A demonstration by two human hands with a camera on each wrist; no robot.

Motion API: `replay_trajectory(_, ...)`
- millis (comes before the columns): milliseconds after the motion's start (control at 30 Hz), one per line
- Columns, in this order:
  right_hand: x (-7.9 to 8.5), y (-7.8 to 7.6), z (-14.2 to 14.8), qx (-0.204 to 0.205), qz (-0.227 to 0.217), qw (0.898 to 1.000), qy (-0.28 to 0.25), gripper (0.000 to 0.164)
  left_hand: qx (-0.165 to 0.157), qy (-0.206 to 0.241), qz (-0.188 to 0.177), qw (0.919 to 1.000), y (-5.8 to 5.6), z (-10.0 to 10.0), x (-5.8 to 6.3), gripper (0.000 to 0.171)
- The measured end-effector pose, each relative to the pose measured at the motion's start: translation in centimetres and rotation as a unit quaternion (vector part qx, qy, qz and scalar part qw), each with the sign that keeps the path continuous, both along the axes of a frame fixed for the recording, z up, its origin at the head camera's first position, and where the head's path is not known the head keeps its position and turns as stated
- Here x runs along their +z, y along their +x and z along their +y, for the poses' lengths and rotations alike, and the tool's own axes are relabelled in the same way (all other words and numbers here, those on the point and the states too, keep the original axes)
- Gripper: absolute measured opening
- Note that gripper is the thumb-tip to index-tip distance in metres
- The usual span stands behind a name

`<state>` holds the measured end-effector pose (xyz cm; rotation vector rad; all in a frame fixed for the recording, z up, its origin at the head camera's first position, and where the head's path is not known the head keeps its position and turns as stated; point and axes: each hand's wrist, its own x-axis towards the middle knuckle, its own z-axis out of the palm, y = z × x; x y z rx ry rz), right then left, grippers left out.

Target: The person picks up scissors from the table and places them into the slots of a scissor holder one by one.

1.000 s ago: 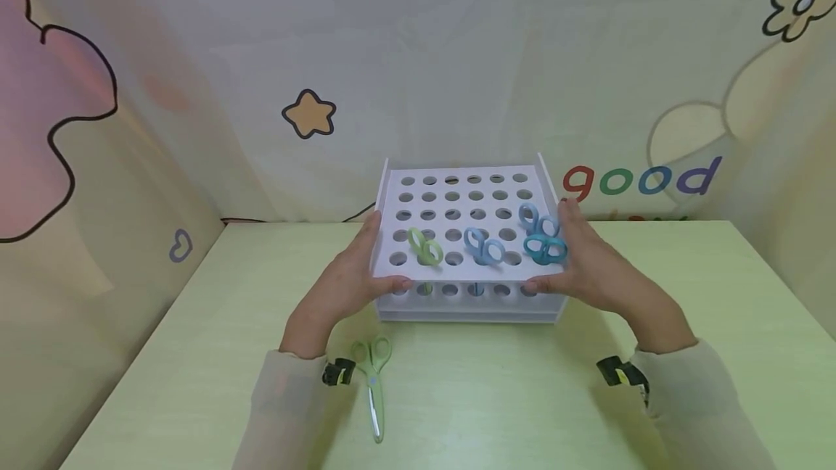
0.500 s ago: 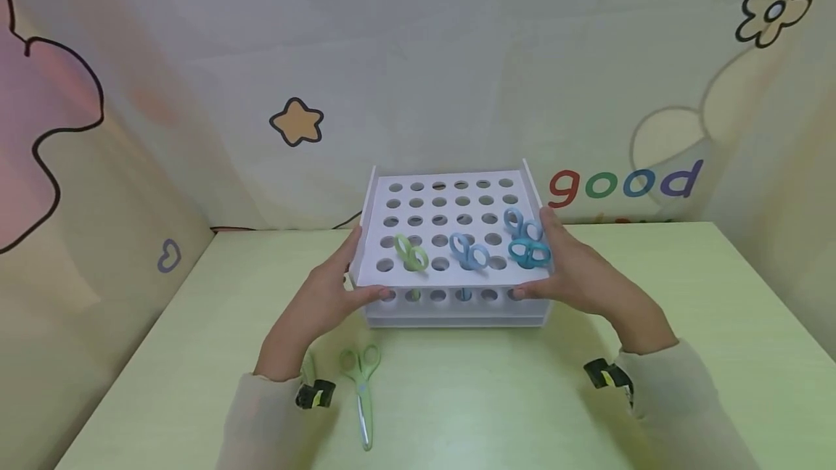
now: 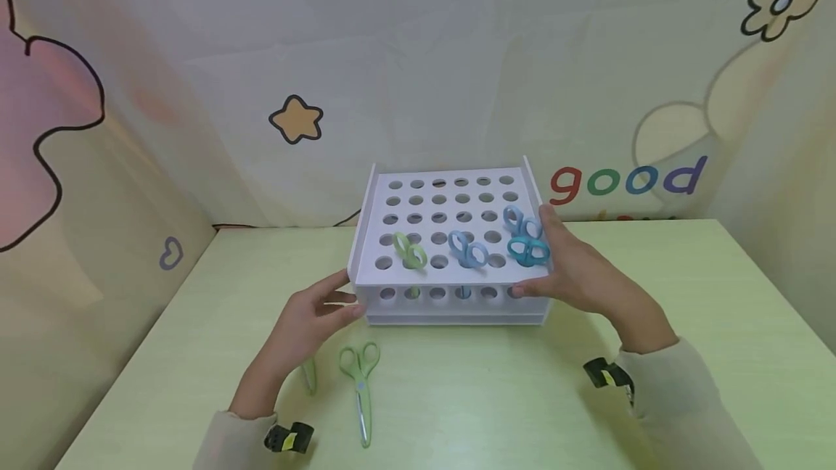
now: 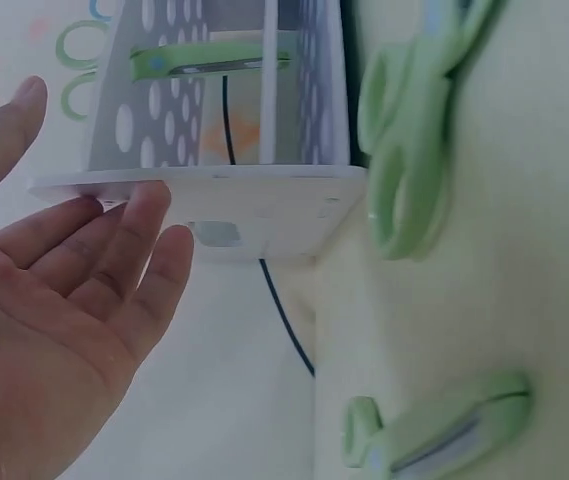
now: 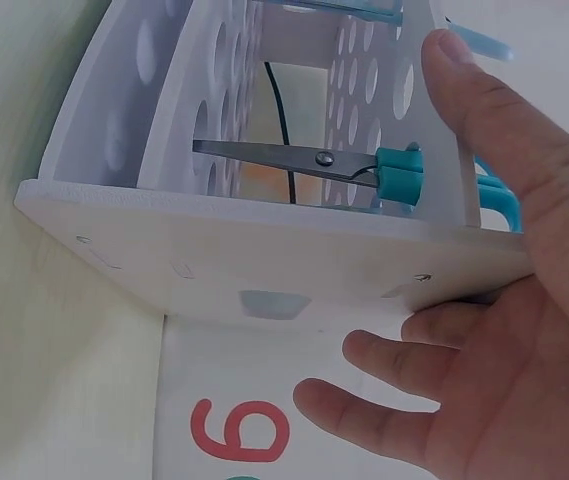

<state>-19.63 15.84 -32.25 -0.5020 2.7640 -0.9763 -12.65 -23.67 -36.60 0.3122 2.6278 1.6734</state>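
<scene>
A white two-tier rack [image 3: 451, 275] with rows of round holes stands on the table. Green scissors [image 3: 410, 251], light blue scissors [image 3: 467, 249], more light blue scissors [image 3: 522, 221] and teal scissors [image 3: 528, 251] sit handles-up in its holes. My right hand [image 3: 575, 267] grips the rack's front right corner, thumb over the front edge, fingers along the side panel. Beside the left panel is my left hand [image 3: 307, 328], fingers loosely extended; its fingertips overlap the panel's edge in the left wrist view, where contact is uncertain.
Green scissors [image 3: 361, 390] lie on the table [image 3: 470, 397] before the rack. Another green pair [image 3: 310, 376] is partly hidden by my left hand. A printed cloth [image 3: 418, 71] hangs behind, and a dark cord [image 3: 347, 217] runs behind the rack.
My left hand has let go of the rack's front left corner and moved down and left. The second green pair shows more. The right hand keeps its place on the rack.
</scene>
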Motion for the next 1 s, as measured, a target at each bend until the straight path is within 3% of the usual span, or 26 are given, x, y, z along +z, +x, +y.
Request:
replay_trajectory(367,0.1,0.1,0.2,-0.004,-0.01,1.0,-0.002,0.14,-0.024,0.0,-0.07,0.9972,1.1,-1.3,-2.3,0.046)
replay_trajectory(500,0.1,0.0,0.0,0.0,-0.011,1.0,-0.005,0.14,-0.02,-0.007,-0.084,0.9962,1.7,-1.8,-3.0,0.038)
replay_trajectory(600,0.2,-0.1,-0.2,0.001,-0.012,1.0,-0.005,0.14,-0.016,-0.037,-0.084,0.9956,2.0,-2.2,-3.1,0.035)
replay_trajectory(767,0.4,-0.1,-0.3,-0.003,-0.019,1.0,-0.004,0.14,-0.044,-0.086,-0.076,0.9924,2.2,-2.5,-3.4,0.034)
replay_trajectory(867,0.4,-0.1,-0.2,-0.004,-0.022,1.0,-0.004,0.14,-0.055,-0.113,-0.075,0.9893,2.3,-2.3,-3.7,0.04)
replay_trajectory(1000,0.3,-0.1,-0.2,-0.006,-0.024,1.0,-0.006,0.14,-0.042,-0.162,-0.089,0.9818,2.7,-1.6,-3.5,0.053)
